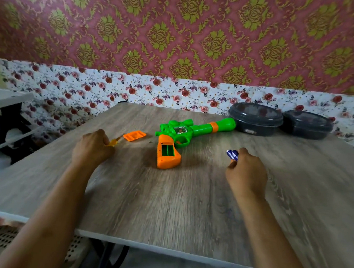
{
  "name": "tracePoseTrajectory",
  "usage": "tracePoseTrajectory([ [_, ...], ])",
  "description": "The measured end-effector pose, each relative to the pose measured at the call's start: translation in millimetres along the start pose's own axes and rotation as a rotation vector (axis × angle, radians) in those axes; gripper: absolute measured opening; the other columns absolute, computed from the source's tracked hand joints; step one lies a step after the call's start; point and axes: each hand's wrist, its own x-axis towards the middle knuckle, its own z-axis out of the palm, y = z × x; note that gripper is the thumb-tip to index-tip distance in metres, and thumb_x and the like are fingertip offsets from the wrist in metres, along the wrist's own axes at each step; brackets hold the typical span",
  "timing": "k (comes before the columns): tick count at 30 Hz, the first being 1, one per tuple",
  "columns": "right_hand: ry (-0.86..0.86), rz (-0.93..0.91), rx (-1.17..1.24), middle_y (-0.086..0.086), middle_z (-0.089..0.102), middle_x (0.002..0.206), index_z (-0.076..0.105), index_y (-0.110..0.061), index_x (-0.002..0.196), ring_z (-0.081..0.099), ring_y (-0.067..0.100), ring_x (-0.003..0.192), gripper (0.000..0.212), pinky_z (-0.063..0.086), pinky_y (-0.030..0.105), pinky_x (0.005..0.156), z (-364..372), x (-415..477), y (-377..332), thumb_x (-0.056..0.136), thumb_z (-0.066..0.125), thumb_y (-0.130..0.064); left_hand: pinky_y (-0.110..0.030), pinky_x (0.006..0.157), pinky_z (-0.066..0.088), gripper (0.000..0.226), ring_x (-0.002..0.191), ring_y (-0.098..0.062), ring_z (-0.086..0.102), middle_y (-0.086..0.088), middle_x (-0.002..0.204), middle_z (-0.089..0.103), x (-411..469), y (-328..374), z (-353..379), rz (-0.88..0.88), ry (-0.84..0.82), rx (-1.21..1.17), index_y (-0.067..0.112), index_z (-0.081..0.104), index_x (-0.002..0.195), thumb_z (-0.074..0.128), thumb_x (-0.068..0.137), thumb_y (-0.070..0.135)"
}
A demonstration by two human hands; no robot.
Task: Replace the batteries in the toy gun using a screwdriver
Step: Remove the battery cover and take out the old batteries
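Two dark lidded containers [255,122] sit side by side at the far edge of the wooden table [165,197]

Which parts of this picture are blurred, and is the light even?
Head view: motion blur smears the near part of the grey wood-grain table and both forearms; the green and orange plastic toy gun looks fairly sharp; the picture darkens toward its upper corners.

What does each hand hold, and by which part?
Left hand holds the screwdriver by its yellow handle; right hand holds batteries by their near ends.
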Motion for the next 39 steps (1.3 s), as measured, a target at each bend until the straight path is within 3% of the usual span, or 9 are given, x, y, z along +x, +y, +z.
tracePoseTrajectory([
  [6,-0.135,0.120,-0.058,0.020,0.056,0.120,0.051,0.000,0.119,0.054,0.034,0.110,0.035,0.044,0.032,0.082,-3.9,-3.9,7.9,0.089,0.055,-0.017,-0.031,0.063,0.043,0.010,0.081,-0.027,0.050,-0.013,0.097,0.059,3.5,-1.8,1.3,0.013,-0.010,0.023,0.018,0.056,0.087,0.064,0.084,0.022],
  [14,-0.225,0.075,-0.241,0.017,0.038,0.134,0.042,-0.005,0.129,0.034,0.034,0.126,0.043,0.031,0.042,0.103,2.5,-11.3,6.9,0.094,0.043,-0.029,-0.031,0.062,0.046,0.008,0.081,-0.029,0.054,-0.011,0.092,0.058,2.2,-0.8,1.2,0.016,-0.008,0.049,0.020,0.055,0.085,0.063,0.085,0.023],
  [20,-0.221,0.078,-0.213,0.017,0.040,0.134,0.042,-0.006,0.129,0.036,0.033,0.126,0.044,0.031,0.042,0.102,2.6,-11.3,8.6,0.094,0.041,-0.031,-0.035,0.069,0.050,0.011,0.087,-0.032,0.056,-0.012,0.096,0.058,-0.4,0.2,-1.4,-0.031,-0.001,0.052,0.015,0.059,0.090,0.063,0.085,0.024],
  [25,-0.207,0.088,-0.189,0.018,0.043,0.131,0.043,-0.006,0.128,0.039,0.034,0.123,0.046,0.034,0.043,0.101,3.7,-9.3,7.6,0.091,0.047,-0.034,-0.031,0.059,0.040,0.021,0.081,-0.027,0.051,-0.010,0.092,0.054,-1.1,-0.3,-3.0,-0.026,-0.038,0.080,0.014,0.054,0.100,0.061,0.087,0.029],
  [33,-0.210,0.091,-0.184,0.018,0.044,0.131,0.042,-0.006,0.128,0.040,0.034,0.123,0.049,0.034,0.044,0.100,5.8,-7.3,7.7,0.091,0.048,-0.037,-0.031,0.060,0.039,0.029,0.081,-0.026,0.048,-0.009,0.092,0.050,-2.7,0.9,-5.0,-0.024,-0.029,0.084,0.013,0.052,0.106,0.062,0.088,0.034],
  [39,-0.194,0.091,-0.171,0.017,0.044,0.131,0.042,-0.007,0.128,0.040,0.034,0.123,0.050,0.035,0.044,0.099,6.8,-6.0,8.9,0.090,0.047,-0.040,-0.032,0.062,0.040,0.030,0.083,-0.025,0.047,-0.014,0.107,0.057,-2.6,1.3,-5.7,-0.015,-0.018,0.068,0.013,0.055,0.107,0.062,0.087,0.035],
])
